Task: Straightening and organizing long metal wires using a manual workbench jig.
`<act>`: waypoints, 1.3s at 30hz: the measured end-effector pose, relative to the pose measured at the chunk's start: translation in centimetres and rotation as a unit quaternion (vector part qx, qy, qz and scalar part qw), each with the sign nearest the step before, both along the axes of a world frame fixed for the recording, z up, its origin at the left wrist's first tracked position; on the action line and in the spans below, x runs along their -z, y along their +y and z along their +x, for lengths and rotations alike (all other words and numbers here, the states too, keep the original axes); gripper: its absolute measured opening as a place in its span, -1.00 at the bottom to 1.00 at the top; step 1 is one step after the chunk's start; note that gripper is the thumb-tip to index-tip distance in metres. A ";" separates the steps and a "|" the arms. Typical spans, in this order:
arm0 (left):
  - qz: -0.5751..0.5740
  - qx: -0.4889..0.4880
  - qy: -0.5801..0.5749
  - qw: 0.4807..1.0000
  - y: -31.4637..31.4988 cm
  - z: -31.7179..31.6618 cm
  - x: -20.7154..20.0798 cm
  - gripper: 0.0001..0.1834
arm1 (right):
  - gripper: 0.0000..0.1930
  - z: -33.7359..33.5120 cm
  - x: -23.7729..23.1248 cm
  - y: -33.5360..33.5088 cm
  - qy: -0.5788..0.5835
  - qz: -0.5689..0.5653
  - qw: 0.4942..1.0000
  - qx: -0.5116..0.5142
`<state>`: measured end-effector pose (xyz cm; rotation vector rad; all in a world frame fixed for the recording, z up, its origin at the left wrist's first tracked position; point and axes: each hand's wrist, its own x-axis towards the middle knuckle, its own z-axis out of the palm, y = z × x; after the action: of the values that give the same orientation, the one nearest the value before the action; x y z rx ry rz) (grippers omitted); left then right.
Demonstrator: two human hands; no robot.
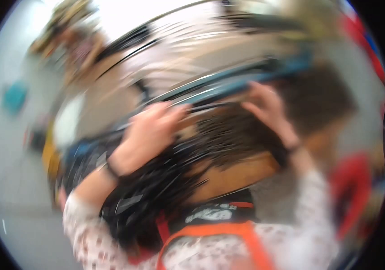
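The whole picture is smeared by motion. A thin black strip (215,106) runs between my two hands. My left hand (149,132) is closed at its left end, fingers bent over it. At the other end my right hand (268,108) has its thumb and fingers around the strip, though the blur hides the exact grip. Just beyond lies a blue bar or edge (219,90) with dark long pieces along it. Beneath my left forearm is a heap of shiny black strips or plastic (152,180); more dark strips (233,135) lie under my right hand.
A brown cardboard-like surface (235,177) shows near me. Across the work surface, another person in pale clothing (156,58) is blurred. To the right is a red object (352,193); on the left floor, a teal object (15,96) and a yellow piece (51,155).
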<state>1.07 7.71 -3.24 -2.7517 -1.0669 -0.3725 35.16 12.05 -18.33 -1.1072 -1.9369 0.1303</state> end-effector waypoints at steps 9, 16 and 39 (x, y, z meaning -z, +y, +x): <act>-0.068 -0.015 0.028 0.997 8.7 8.7 2.2 -0.67 | -0.50 6.4 -0.7 9.5 0.030 0.157 0.977 -0.143; -0.083 -0.028 0.016 0.996 9.6 8.4 2.1 -0.75 | -0.69 7.7 -0.9 10.6 -0.005 0.112 0.989 -0.093; 0.038 -0.091 0.001 0.995 2.0 -6.0 0.8 -0.64 | -0.61 -10.6 -2.1 4.0 0.066 0.156 0.980 -0.103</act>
<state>-4.91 9.73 -4.06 -2.5616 -1.2638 -0.3769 24.55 16.02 -16.19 -0.6757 -1.8708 0.0108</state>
